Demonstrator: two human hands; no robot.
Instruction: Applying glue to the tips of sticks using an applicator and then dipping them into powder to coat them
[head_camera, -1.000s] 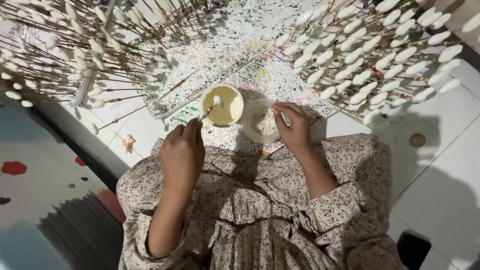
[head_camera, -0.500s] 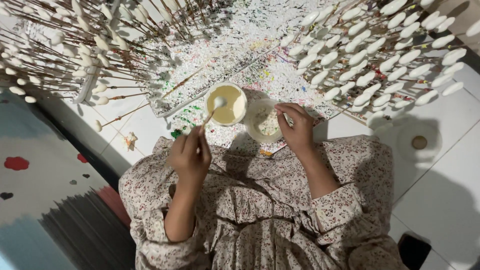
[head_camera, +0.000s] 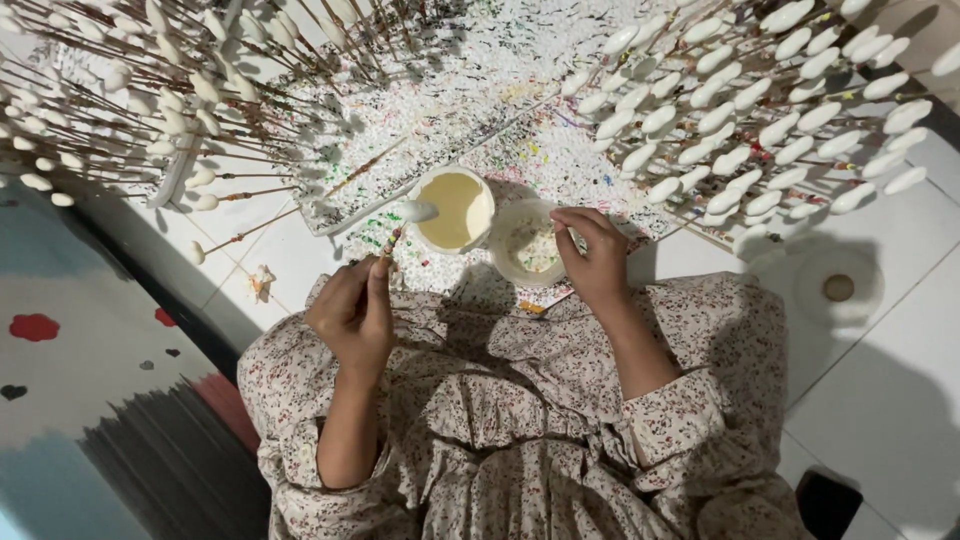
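My left hand (head_camera: 355, 315) pinches a thin stick (head_camera: 393, 237) whose white oval tip (head_camera: 417, 211) hangs at the left rim of a round cup of cream paint (head_camera: 455, 209). My right hand (head_camera: 594, 255) rests its fingers on the right rim of a second round cup (head_camera: 527, 243) with a speckled inside, just right of the first. Whether that hand grips the rim or only touches it is unclear. Both cups stand on a paint-spattered white foam board (head_camera: 470, 80) in front of my lap in a floral dress.
Many sticks with white oval tips stand stuck in foam at the upper left (head_camera: 150, 90) and upper right (head_camera: 780, 90), leaning inward. A round white lid with a tan knob (head_camera: 838, 287) lies on the white tile floor at right. A painted sheet (head_camera: 70, 360) lies at left.
My left hand has pulled back and to the left, lifting the stick's white tip out of the cream paint to the cup's left rim. The right hand has stayed at the second cup.
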